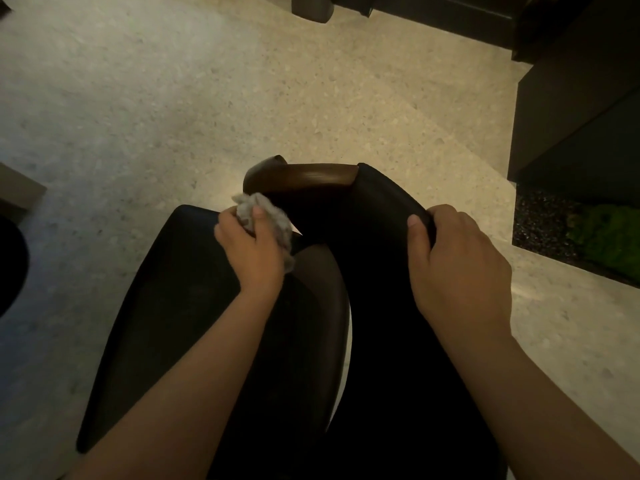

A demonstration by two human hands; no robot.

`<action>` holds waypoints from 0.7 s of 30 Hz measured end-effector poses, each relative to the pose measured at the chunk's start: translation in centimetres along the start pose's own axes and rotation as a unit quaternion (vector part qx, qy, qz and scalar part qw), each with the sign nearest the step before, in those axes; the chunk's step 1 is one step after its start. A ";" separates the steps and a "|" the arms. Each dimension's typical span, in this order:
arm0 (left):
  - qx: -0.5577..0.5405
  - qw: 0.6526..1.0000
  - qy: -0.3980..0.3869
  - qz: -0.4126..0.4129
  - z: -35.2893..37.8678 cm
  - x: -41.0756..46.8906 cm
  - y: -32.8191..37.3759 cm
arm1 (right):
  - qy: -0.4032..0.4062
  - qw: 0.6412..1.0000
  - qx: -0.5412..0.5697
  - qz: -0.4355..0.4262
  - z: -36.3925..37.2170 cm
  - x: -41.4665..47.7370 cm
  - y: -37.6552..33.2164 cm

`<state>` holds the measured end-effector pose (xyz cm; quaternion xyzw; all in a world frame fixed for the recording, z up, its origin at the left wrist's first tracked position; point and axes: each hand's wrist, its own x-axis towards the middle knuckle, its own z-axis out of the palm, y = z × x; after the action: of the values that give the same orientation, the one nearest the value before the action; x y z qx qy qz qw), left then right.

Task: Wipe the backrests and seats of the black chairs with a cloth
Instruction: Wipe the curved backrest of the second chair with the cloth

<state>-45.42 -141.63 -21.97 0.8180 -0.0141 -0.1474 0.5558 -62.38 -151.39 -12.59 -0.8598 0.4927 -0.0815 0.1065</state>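
A black chair fills the lower middle of the view, seen from above. Its black seat lies to the left and its black backrest curves up to the right, with a brown wooden armrest across the far end. My left hand grips a crumpled grey cloth and holds it at the far corner of the seat, where seat meets backrest. My right hand grips the top edge of the backrest, thumb hooked over the rim.
Speckled beige floor surrounds the chair. Dark cabinets stand at the right and along the top edge. A bed of green moss and dark gravel sits low at the right. A dark round object shows at the left edge.
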 end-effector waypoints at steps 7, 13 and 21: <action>-0.061 0.985 -0.059 0.153 3.4 -3.8 3.0 | -0.012 1.000 0.007 -0.002 -0.2 0.0 -0.2; -0.121 0.992 -0.017 0.038 5.3 -3.3 1.1 | -0.002 1.000 0.000 -0.007 -0.1 -0.1 -0.2; -0.078 0.995 -0.025 -0.064 4.4 -0.5 -2.1 | 0.009 1.000 -0.010 -0.013 0.0 -0.3 0.0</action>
<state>-47.36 -144.73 -25.21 0.7674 0.0362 -0.2034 0.6070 -62.52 -151.17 -12.66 -0.8662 0.4836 -0.0859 0.0924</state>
